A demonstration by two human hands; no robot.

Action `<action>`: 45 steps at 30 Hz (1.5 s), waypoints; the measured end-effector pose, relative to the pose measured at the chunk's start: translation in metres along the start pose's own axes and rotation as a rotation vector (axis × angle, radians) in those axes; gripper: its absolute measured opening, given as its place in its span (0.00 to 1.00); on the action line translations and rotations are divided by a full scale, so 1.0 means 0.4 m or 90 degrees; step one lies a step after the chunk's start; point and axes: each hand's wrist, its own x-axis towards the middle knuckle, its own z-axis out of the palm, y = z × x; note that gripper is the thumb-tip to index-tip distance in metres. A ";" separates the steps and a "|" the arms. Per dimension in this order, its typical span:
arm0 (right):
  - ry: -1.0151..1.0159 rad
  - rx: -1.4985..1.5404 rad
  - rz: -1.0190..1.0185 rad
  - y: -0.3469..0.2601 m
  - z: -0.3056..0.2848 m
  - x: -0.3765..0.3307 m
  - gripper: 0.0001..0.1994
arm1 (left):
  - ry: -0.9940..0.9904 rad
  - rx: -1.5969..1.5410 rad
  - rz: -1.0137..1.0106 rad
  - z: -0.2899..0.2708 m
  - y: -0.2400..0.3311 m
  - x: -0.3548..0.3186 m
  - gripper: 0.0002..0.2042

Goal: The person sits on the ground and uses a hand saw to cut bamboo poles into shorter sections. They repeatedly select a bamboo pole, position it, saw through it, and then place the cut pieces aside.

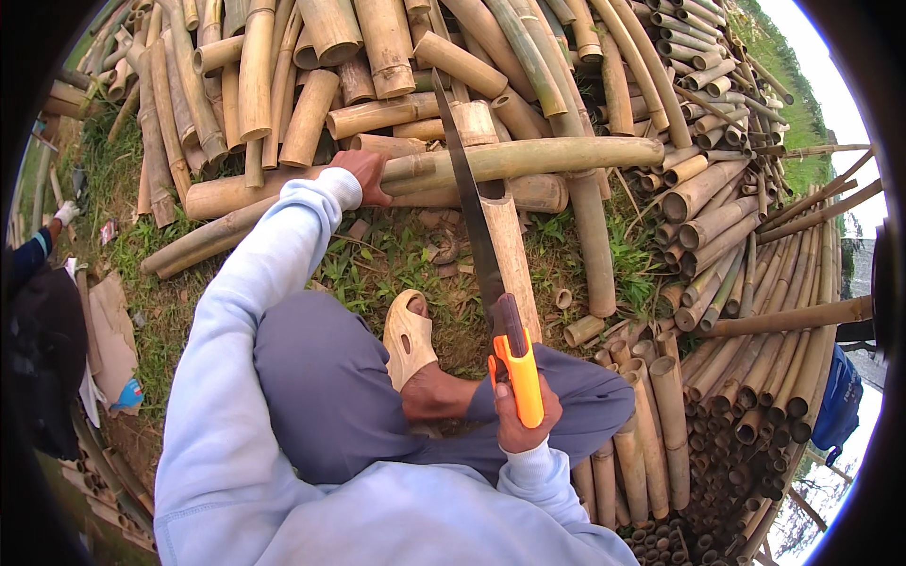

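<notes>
My right hand (pixel 528 415) is closed round the orange handle of a handsaw (pixel 478 231), its long dark blade pointing away from me. The blade crosses a long bamboo pole (pixel 566 158) lying sideways in front of me. Left of the blade, my left hand (pixel 363 174) grips that pole, fingers wrapped over it. Beneath the pole, a pale bamboo length (pixel 510 255) runs from near my knees toward the pile. Another thick bamboo piece (pixel 538 193) lies just under the pole. Whether the teeth have cut into the bamboo cannot be made out.
A heap of cut bamboo (pixel 387 57) rises beyond the pole. More bamboo is stacked at right (pixel 717 217), with upright pieces (pixel 670 424) beside my right knee. A sandal (pixel 408 335) is on my foot. Another person's gloved hand (pixel 66 213) shows far left, near cardboard (pixel 111 330).
</notes>
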 end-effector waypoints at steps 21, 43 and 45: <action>-0.138 -0.040 0.090 0.006 0.145 0.155 0.08 | -0.005 0.011 0.000 -0.003 0.000 -0.007 0.33; -0.115 -0.057 0.034 0.057 0.143 0.167 0.07 | 0.020 0.006 0.019 0.014 0.004 0.010 0.26; -0.093 0.024 0.074 0.056 0.193 0.270 0.09 | 0.021 0.007 0.029 -0.004 0.015 0.015 0.28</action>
